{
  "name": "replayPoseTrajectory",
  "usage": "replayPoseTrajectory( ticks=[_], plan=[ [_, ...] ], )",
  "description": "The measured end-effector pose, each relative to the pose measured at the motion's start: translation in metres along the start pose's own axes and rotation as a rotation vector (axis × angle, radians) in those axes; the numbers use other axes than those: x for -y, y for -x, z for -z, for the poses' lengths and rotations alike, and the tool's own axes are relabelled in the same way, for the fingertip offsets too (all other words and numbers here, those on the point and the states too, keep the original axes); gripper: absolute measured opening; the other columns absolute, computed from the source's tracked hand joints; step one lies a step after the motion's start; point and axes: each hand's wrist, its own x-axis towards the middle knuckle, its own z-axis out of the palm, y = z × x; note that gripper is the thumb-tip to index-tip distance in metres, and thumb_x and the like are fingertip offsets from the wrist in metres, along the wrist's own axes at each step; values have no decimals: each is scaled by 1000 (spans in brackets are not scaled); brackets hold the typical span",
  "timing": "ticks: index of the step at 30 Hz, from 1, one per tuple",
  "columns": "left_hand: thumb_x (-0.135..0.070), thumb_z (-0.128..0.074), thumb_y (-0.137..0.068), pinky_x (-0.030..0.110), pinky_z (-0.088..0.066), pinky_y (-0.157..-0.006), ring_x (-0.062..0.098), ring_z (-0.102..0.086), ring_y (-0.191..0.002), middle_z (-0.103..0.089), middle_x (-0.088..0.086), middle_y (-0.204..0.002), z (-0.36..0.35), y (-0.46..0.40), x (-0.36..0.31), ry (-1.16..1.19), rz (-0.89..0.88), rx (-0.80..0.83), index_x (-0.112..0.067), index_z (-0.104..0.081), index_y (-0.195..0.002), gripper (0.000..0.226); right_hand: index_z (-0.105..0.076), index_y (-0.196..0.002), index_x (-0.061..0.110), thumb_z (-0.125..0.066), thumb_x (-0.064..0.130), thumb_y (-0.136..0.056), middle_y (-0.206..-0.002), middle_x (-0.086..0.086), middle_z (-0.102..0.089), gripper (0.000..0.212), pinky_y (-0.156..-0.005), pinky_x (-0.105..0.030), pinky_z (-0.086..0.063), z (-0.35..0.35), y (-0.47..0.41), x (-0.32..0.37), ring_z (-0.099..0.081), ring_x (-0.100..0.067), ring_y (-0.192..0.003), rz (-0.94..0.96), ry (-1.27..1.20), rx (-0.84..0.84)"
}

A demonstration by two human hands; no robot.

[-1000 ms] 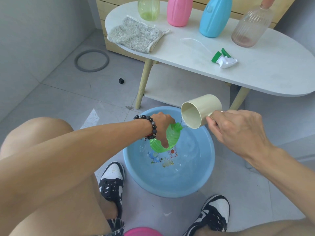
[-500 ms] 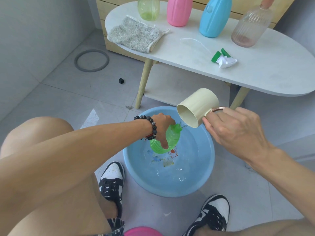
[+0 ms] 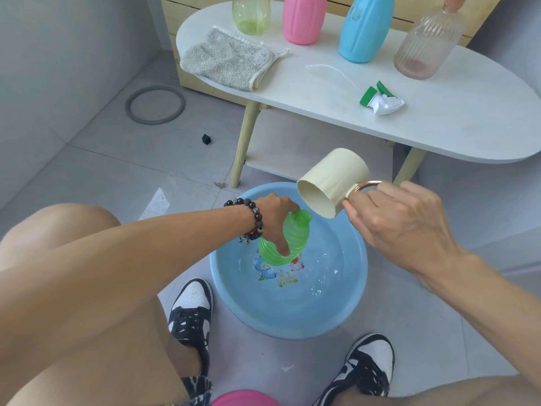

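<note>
Right now my left hand (image 3: 275,218) wraps round the ribbed translucent green plastic bottle (image 3: 294,240), fingers and thumb curled about its body; the bottle hangs tilted over the round pale-blue plastic basin (image 3: 347,303), neck up and toward the right, base low over the water; whether the base touches the water I cannot tell. My right hand (image 3: 401,227) pinches the copper-coloured ring handle (image 3: 369,183) of the cream cylindrical cup (image 3: 332,183); the cup lies tipped on its side, mouth facing down and left, just above the bottle's neck. Beyond the basin stands the white oval table (image 3: 468,121), bearing a green-and-white spray head (image 3: 380,99) and a grey cloth mitt (image 3: 228,60).
</note>
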Motion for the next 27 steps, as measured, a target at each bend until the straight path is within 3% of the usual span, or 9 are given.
replayPoseTrajectory(
  ticks=[4, 7, 10, 13, 15, 20, 23, 27],
  plan=[
    [-47, -91, -63, 30, -44, -104, 19, -48, -133, -48, 1, -147, -2, 4, 10, 143, 14, -50, -23, -33, -153, 110, -63, -69, 15, -59, 25, -99, -51, -4, -52, 33, -48, -25, -25, -12, 1, -5, -52, -33, -49, -408, -189, 173],
    [-42, -91, -66, 21, -37, -97, 17, -47, -134, -48, 0, -144, -2, 9, 19, 295, 45, -94, -22, -32, -154, 108, -58, -73, 14, -48, 36, -103, -67, -12, -63, 38, -57, -34, -35, -37, 3, -13, -56, -37, -66, -634, -284, 581],
    [-36, -93, -65, 26, -49, -88, 16, -57, -120, -56, -1, -132, 0, 11, 24, 449, 50, -132, -21, -47, -143, 92, -60, -89, 11, -35, 39, -107, -97, -19, -70, 41, -66, -38, -41, -75, 13, 1, -65, -41, -89, -608, -351, 852],
    [-22, -91, -69, 35, -62, -71, 18, -66, -93, -66, 10, -115, -2, 12, 25, 611, 35, -180, -17, -58, -123, 63, -62, -112, 5, -40, 18, -102, -116, -21, -70, 28, -70, -36, -41, -106, 27, 43, -68, -41, -103, -555, -398, 1063],
    [-22, -91, -69, 37, -62, -73, 20, -68, -97, -67, 9, -113, -6, 11, 27, 643, 37, -200, -22, -58, -121, 61, -60, -118, 5, -44, 6, -94, -119, -17, -70, 29, -75, -37, -41, -120, 40, 70, -68, -39, -106, -477, -383, 1174],
    [-35, -92, -66, 31, -61, -74, 13, -63, -105, -60, -2, -122, -14, 7, 35, 647, 85, -182, -28, -51, -135, 81, -60, -114, 18, -52, 4, -89, -110, -2, -72, 30, -96, -41, -35, -139, 74, 105, -67, -24, -108, -396, -242, 1177],
    [-32, -92, -66, 34, -63, -64, 14, -66, -99, -59, -1, -122, -14, 7, 37, 706, 132, -174, -27, -48, -140, 87, -64, -112, 20, -51, 3, -88, -108, -2, -70, 33, -92, -39, -35, -143, 91, 113, -62, -24, -109, -338, -213, 1132],
    [-34, -93, -62, 24, -56, -52, 11, -66, -90, -58, -2, -118, -15, 5, 39, 712, 191, -158, -24, -44, -146, 98, -67, -113, 15, -48, -1, -89, -113, -6, -67, 35, -93, -39, -41, -142, 98, 126, -52, -28, -120, -338, -280, 1135]
  ],
)
